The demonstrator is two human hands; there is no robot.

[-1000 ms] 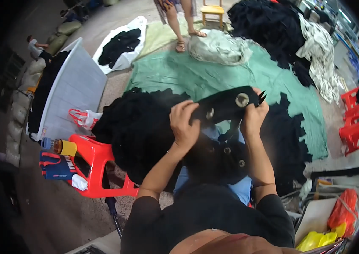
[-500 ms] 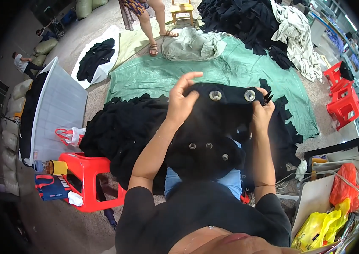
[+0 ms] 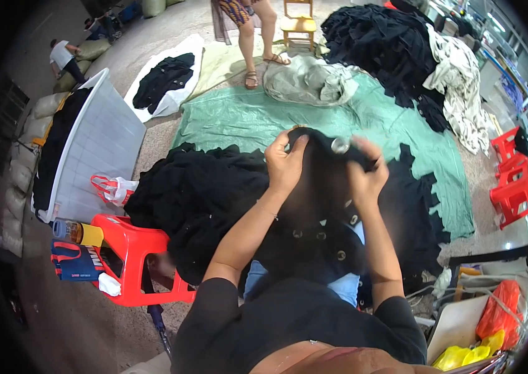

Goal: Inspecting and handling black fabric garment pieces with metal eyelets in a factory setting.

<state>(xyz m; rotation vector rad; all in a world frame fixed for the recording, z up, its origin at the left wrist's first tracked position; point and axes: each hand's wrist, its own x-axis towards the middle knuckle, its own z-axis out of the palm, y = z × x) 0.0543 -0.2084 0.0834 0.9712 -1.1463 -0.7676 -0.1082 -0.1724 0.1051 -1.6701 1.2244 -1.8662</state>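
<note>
A black garment (image 3: 320,177) hangs between my two hands above my lap, its lower part lying over my light blue trousers. Large round buttons show on it; one shiny button (image 3: 340,145) sits near the upper edge, and smaller-looking ones are lower down. My left hand (image 3: 285,163) is closed on the upper left corner, thumb against the cloth. At the upper right edge, my right hand (image 3: 367,174) is curled on the fabric, its fingers blurred by motion. Any tool inside the right hand cannot be made out.
A heap of black garments (image 3: 195,193) lies left of my lap on the green sheet (image 3: 226,118). A red stool (image 3: 130,249) with a bottle (image 3: 80,232) and a grey bin (image 3: 99,143) stand left. Someone's legs (image 3: 246,47) are ahead. Plastic bags (image 3: 499,315) lie lower right.
My left hand, open beside the garment before, has closed on its upper left corner. The garment's top edge has bunched and tilted. Dark pointed tips by my right hand no longer show.
</note>
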